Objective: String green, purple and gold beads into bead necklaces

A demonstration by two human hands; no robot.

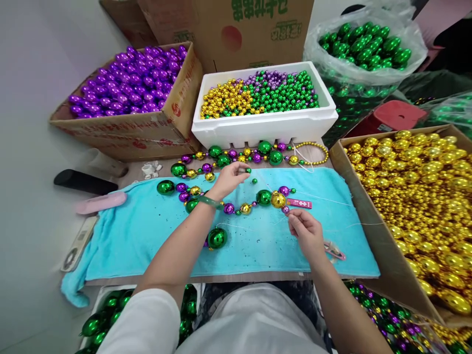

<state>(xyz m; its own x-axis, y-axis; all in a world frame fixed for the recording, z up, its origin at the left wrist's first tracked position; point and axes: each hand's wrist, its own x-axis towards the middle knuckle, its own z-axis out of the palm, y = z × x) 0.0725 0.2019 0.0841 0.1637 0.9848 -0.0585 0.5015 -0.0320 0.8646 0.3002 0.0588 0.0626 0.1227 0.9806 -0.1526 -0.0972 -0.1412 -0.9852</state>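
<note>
My left hand [232, 181] is over the middle of the turquoise towel, thumb and fingers closed on a small green bead [248, 170]. Just below its fingertips is another small green bead [254, 181]. My right hand [305, 230] pinches the thin string by a small purple bead [285, 210], at the end of a bead strand. Along that strand are a large gold ball [278, 200], a large green ball [264, 197] and smaller beads running left under my left wrist. Beside the gold ball lies a pink tag [299, 203]. A separate green ball [217, 238] rests nearer me.
Behind the towel [140, 236] lies a finished-looking bead strand [275, 157]. A white foam box [263, 123] of mixed beads stands between a carton [180, 108] of purple balls and a bag [313, 54] of green ones. A carton [383, 231] of gold beads borders the right; pink scissors [335, 250] lie nearby.
</note>
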